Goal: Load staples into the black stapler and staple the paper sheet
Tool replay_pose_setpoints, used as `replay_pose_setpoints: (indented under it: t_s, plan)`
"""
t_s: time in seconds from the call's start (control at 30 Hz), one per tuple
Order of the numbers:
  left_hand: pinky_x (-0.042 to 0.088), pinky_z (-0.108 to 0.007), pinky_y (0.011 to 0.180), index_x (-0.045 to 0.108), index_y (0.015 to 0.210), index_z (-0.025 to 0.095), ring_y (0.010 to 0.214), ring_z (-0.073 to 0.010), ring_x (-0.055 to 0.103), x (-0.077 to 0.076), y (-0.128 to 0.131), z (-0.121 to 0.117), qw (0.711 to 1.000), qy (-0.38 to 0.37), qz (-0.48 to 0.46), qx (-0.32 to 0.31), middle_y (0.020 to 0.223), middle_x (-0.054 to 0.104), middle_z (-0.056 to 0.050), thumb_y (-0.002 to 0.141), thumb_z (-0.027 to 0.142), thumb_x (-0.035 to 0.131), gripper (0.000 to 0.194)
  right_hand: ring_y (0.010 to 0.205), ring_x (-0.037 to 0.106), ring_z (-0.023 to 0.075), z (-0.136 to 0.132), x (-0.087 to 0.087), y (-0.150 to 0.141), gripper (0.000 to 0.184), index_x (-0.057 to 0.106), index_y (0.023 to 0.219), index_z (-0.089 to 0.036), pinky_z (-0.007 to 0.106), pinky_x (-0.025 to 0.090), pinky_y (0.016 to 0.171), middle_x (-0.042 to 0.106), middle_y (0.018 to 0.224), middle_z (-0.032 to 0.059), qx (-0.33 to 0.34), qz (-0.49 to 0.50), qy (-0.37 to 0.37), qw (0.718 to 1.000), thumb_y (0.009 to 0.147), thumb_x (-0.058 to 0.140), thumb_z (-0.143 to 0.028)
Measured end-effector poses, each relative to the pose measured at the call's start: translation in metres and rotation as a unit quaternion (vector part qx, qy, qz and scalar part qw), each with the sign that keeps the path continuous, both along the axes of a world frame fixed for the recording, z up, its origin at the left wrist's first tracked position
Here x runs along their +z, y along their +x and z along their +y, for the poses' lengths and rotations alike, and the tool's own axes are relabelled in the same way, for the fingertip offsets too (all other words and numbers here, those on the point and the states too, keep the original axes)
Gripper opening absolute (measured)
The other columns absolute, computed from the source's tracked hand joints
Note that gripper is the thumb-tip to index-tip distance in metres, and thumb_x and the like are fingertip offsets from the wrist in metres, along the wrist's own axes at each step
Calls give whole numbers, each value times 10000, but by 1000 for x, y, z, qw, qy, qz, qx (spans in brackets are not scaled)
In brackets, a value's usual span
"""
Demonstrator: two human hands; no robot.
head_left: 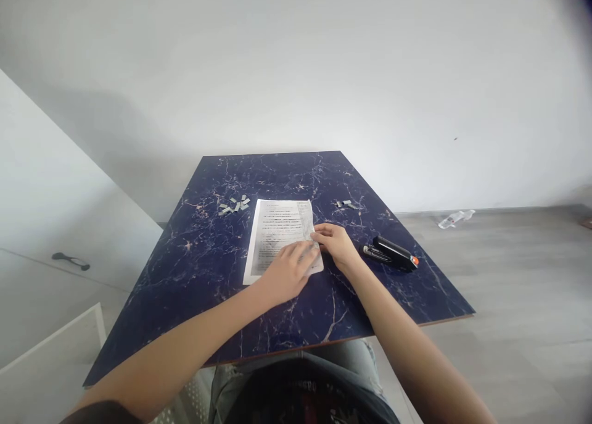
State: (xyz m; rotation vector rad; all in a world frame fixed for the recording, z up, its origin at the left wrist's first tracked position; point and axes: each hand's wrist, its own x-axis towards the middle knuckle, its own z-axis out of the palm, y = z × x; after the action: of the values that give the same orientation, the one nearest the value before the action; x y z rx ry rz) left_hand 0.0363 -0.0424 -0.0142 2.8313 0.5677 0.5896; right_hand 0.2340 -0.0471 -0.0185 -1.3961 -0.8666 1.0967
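Note:
A printed sheet of paper lies on the dark blue marbled table, its right edge lifted and curling a little. My left hand rests across the lower right part of the sheet, fingers stretched out over the print. At the right edge, my right hand pinches the paper between thumb and fingers. Whether several sheets are stacked there, I cannot tell. To the right of my right hand lies a black stapler with an orange end.
Small staple strips lie left of the paper, and a few more staple strips lie to its upper right. The table stands near a white wall. Clear plastic packaging is on the floor at right.

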Motion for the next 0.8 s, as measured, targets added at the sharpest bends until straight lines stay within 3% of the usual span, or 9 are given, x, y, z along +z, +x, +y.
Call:
replay_pose_setpoints:
  t_s: [0.07, 0.2, 0.27, 0.33, 0.4, 0.47, 0.57, 0.7, 0.8]
  plan:
    - [471, -512, 1092, 431, 1437, 218, 1333, -315, 497, -5, -2, 8, 1000, 6, 12, 2, 1488, 465, -145, 915, 148, 503, 532, 700, 677, 178, -1, 0, 3, 295, 716, 872, -169, 297, 563, 640, 744, 809, 48, 3, 15, 7, 1000, 656, 807, -347]
    - [551, -446, 1015, 441, 1420, 212, 1329, -295, 515, -4, -8, 14, 999, 11, 38, -5, 1506, 469, -133, 908, 128, 479, 520, 764, 712, 206, -13, 3, 9, 333, 731, 918, -153, 368, 599, 784, 760, 857, 74, 18, 33, 15, 999, 679, 829, -364]
    - [570, -434, 986, 437, 1426, 202, 1332, -296, 514, -3, -9, 10, 998, 24, 52, -14, 1523, 462, -135, 912, 136, 476, 520, 769, 718, 212, -28, 6, 13, 351, 721, 994, -153, 391, 609, 794, 763, 919, 90, 16, -5, 24, 1000, 742, 794, -386]
    - [594, -418, 930, 435, 1430, 203, 1316, -289, 530, -3, -9, 7, 997, 38, 63, -14, 1517, 475, -132, 928, 135, 455, 507, 752, 716, 210, -47, 9, 21, 315, 700, 1066, -170, 401, 615, 763, 758, 976, 95, -6, -108, 56, 993, 838, 705, -387]
    - [613, -392, 866, 431, 1430, 199, 1282, -276, 557, -4, -9, 7, 996, 52, 70, -7, 1483, 507, -129, 942, 121, 433, 494, 794, 712, 220, -71, 13, 35, 241, 693, 1086, -200, 401, 605, 772, 751, 990, 84, -46, -277, 110, 953, 906, 618, -341]
    - [619, -364, 817, 447, 1409, 183, 1222, -262, 593, -5, -10, 8, 995, 65, 74, -4, 1426, 545, -130, 942, 106, 435, 473, 944, 695, 250, -92, 18, 55, 194, 707, 1069, -230, 424, 572, 877, 737, 1026, 79, -82, -435, 165, 881, 926, 599, -303]
    - [609, -324, 792, 516, 1325, 180, 1105, -224, 643, -5, -10, 9, 995, 83, 55, -10, 1316, 597, -114, 948, 89, 438, 396, 1108, 640, 293, -112, 25, 86, 266, 684, 1158, -251, 474, 493, 1020, 694, 1177, 95, -93, -570, 180, 796, 909, 654, -341]
    - [593, -319, 814, 600, 1219, 201, 1055, -203, 649, -4, -9, 7, 992, 119, 9, -41, 1230, 637, -87, 955, 61, 437, 340, 1137, 631, 323, -115, 18, 112, 524, 548, 1378, -262, 482, 500, 982, 660, 1273, 106, -12, -642, 97, 761, 900, 662, -442]
    - [589, -319, 812, 623, 1218, 198, 1058, -205, 644, -5, -8, 7, 989, 140, -1, -54, 1215, 653, -89, 956, 46, 446, 351, 1052, 671, 324, -109, 7, 122, 530, 503, 1411, -260, 452, 525, 884, 691, 1219, 102, -29, -658, 40, 752, 922, 621, -430]
